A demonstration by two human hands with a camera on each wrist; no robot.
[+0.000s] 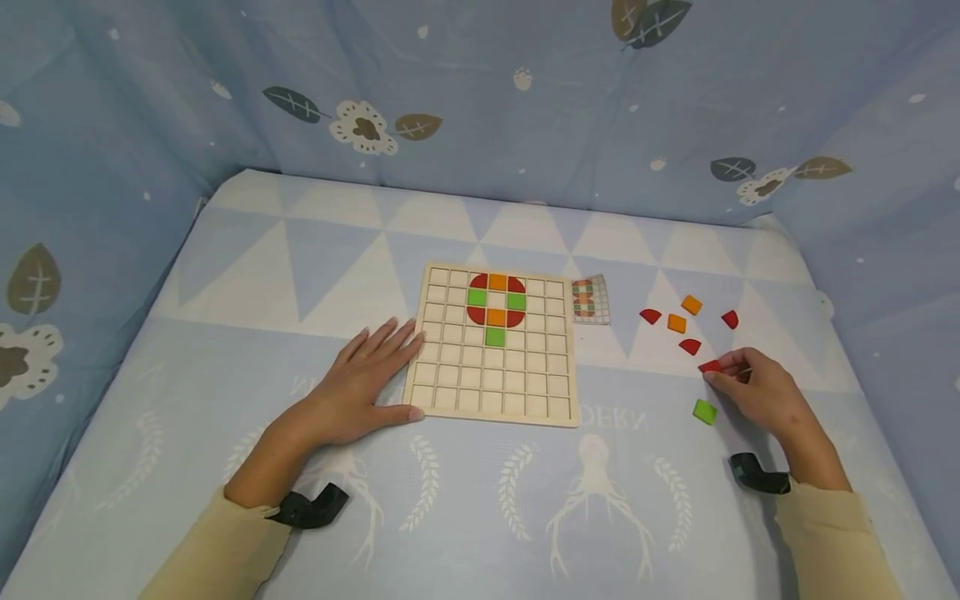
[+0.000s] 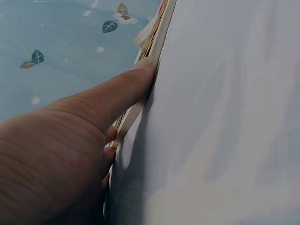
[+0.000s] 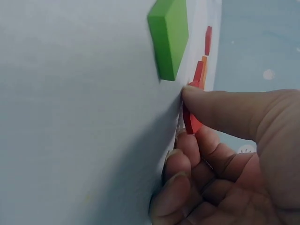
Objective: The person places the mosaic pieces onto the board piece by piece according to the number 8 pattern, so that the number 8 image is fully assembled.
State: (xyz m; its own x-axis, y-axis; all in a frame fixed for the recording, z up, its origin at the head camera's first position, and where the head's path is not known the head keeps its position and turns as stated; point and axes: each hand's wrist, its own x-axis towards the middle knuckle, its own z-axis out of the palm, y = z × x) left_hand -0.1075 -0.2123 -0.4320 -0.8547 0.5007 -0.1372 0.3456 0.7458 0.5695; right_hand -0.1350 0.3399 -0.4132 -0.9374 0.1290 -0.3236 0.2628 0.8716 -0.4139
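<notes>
My left hand [image 1: 356,387] lies with straight, spread fingers at the left edge of a wooden grid board [image 1: 457,375]; its thumb presses along the front corner, seen close up in the left wrist view. On the board, red quarter-circle, orange square and green square tiles make a rounded block, with one green tile [image 1: 495,337] below it. At the right, my right hand [image 1: 765,396] pinches a red quarter-circle tile [image 1: 709,366] between thumb and fingers, low over the tabletop. A loose green square tile [image 3: 169,40] lies near that hand.
Beyond the right hand lie three loose red tiles [image 1: 690,346] and two orange tiles [image 1: 677,323]. A small pattern card [image 1: 592,300] with a printed grid touches the board's right edge. Blue patterned curtains [image 1: 480,100] rise behind and at both sides of the table.
</notes>
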